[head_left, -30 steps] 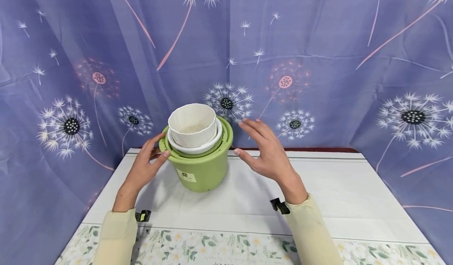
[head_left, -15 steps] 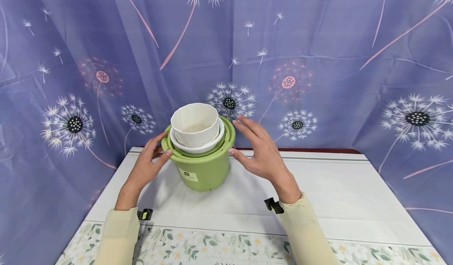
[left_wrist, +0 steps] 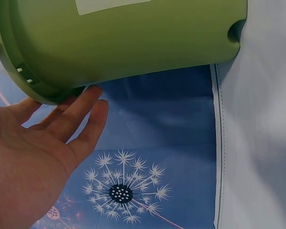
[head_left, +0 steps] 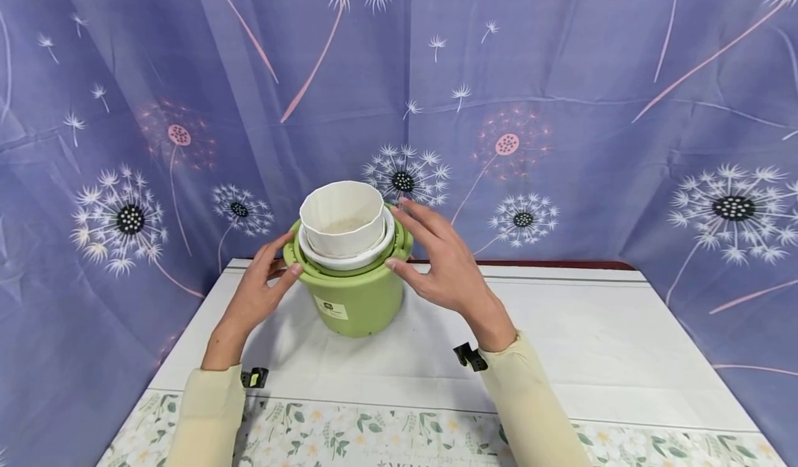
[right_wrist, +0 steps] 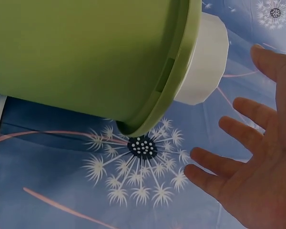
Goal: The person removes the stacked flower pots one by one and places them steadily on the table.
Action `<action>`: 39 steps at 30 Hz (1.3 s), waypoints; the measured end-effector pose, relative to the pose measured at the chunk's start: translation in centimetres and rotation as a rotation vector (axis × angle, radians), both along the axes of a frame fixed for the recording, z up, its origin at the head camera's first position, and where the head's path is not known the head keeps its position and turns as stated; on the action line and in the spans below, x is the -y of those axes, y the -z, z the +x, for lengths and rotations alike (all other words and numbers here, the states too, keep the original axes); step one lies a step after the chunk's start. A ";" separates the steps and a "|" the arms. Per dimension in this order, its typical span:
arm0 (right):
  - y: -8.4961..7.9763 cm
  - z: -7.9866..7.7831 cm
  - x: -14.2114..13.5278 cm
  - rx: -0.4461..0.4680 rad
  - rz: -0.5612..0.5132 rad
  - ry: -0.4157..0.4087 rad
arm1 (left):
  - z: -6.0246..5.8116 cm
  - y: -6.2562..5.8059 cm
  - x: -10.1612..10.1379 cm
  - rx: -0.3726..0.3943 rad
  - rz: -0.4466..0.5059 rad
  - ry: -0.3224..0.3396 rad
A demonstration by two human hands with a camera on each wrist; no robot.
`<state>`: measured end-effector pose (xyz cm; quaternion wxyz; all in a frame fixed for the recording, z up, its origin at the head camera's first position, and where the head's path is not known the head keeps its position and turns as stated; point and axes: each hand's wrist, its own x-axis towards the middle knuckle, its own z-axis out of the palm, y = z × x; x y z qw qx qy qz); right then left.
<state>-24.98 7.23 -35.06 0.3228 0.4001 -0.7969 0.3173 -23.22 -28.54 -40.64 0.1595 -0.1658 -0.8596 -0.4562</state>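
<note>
A green flower pot [head_left: 364,301] with a pale label stands upright on the table. Nested in its mouth are a white round-rimmed pot [head_left: 346,264] and, on top, a white faceted pot [head_left: 332,244] with a dusty bottom. My left hand [head_left: 254,297] holds the green pot's rim at its left side, thumb in front. In the left wrist view its fingers [left_wrist: 83,107] reach beneath the rim. My right hand [head_left: 445,266] hovers at the right of the rim with fingers spread. The right wrist view shows these fingertips [right_wrist: 200,155] apart from the pots.
A white table cover [head_left: 561,342] with a floral front strip [head_left: 349,429] lies under the pots. Close behind hangs a purple dandelion-print curtain [head_left: 561,72], which also closes off both sides.
My right hand has moved leftward, closer to the pot's right rim. My left hand stays at the left rim. The pots have not visibly moved on the table.
</note>
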 end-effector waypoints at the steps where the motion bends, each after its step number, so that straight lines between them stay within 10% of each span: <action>1: -0.1 0.0 0.1 0.001 0.005 -0.001 | 0.0 0.0 0.0 0.000 -0.001 0.000; 39: -1.7 -1.0 4.1 0.034 0.156 0.016 | 0.0 -0.1 0.0 0.011 -0.014 -0.004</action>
